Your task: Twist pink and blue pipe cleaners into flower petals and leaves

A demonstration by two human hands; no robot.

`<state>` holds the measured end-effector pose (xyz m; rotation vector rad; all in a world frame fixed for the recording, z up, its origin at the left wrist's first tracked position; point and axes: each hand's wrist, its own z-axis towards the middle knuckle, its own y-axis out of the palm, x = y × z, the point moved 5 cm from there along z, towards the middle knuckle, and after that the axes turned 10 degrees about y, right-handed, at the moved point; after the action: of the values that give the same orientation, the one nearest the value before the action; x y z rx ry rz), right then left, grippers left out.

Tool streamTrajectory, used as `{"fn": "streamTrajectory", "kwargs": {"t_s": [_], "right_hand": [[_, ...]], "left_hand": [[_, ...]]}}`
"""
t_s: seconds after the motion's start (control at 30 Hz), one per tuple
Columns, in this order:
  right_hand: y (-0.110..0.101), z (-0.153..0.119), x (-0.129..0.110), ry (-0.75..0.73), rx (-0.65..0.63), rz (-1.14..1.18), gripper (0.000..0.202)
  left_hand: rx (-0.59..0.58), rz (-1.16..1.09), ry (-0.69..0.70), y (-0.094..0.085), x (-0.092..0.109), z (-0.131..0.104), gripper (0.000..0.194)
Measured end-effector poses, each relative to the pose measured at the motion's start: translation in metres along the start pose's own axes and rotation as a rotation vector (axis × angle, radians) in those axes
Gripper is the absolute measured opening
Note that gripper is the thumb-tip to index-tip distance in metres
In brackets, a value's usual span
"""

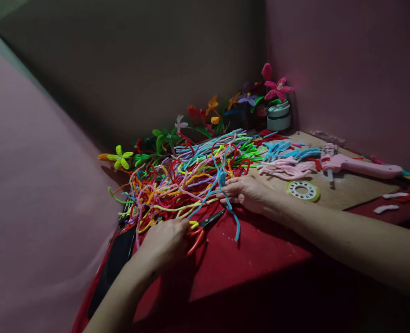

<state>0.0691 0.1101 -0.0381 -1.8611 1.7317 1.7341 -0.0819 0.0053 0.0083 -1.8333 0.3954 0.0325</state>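
Note:
My left hand (166, 238) is closed around the handles of scissors (198, 235) with red and yellow grips, low at the front of the table. The dark blades point right, toward a blue pipe cleaner (237, 229) that hangs down by my right hand. Fingers of my right hand (241, 192) are pressed together at a blue pipe cleaner piece (222, 179), at the right edge of a large tangled heap of colored pipe cleaners (184, 185).
Beyond the heap stand pipe cleaner flowers (120, 157) and a pale lidded cup (279, 115). A pink glue gun (364, 165), a tape roll (302, 190) and pink pieces (288, 169) lie on a board (347, 196). A black flat object (113, 268) rests at the left edge.

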Motion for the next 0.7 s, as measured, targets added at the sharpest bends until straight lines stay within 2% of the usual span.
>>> {"fn": "streamTrajectory", "kwargs": {"t_s": [0.13,0.27,0.4,0.53,0.7], "right_hand": [[-0.005,0.005,0.001,-0.007,0.019,0.019,0.009],[-0.008,0.007,-0.001,-0.021,0.012,0.125,0.009],[-0.003,0.004,-0.003,-0.041,-0.042,0.205,0.012],[0.002,-0.002,-0.005,-0.084,-0.099,0.208,0.014],[0.005,-0.006,-0.003,-0.022,-0.112,0.164,0.011]], "left_hand": [[0.018,-0.088,-0.053,-0.002,-0.014,-0.020,0.016],[0.070,-0.159,-0.071,-0.003,-0.015,-0.025,0.009],[0.096,-0.164,-0.131,0.002,-0.003,-0.022,0.010],[0.094,-0.181,-0.112,0.007,0.014,-0.017,0.017],[0.131,-0.202,-0.120,0.003,0.018,-0.010,0.021]]}}
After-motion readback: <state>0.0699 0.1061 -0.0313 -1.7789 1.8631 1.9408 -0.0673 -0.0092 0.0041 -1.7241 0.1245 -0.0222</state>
